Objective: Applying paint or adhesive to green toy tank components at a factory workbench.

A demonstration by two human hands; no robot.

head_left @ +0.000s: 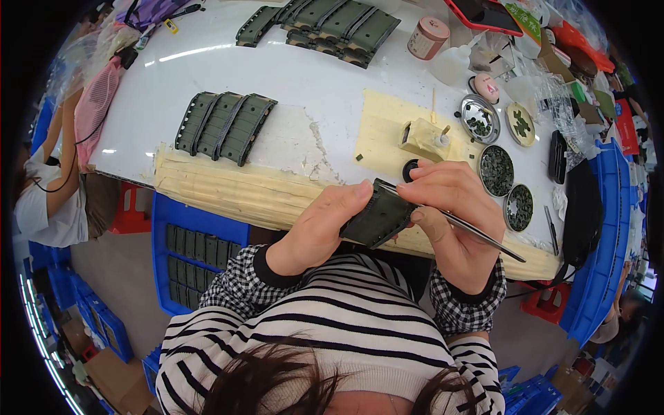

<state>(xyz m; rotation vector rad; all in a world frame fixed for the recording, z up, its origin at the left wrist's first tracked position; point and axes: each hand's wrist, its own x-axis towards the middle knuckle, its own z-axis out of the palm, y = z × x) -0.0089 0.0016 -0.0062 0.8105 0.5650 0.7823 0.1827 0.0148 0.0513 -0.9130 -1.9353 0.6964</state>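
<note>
My left hand [311, 232] grips a dark green rectangular plastic piece [377, 220] with small holes along its edge, tilted above the table's near edge. Pinched in my right hand [463, 207] is a thin metal tool, seemingly tweezers [487, 241]; its tip reaches the piece's upper edge. Just beyond my right fingers sits a small black round cap [411, 170]. A cream-coloured block holding a small white pot [423, 140] stands on a yellow sheet [377, 114]. To the right are round tins of small dark green parts [496, 171] [519, 207].
Joined dark green pieces [225, 126] lie left on the white table [200, 72], with another stack [339, 28] at the far side. A blue crate [160, 256] of similar pieces sits below left. Yellow tape [221, 190] covers the near edge. Another person [52, 207] is at far left.
</note>
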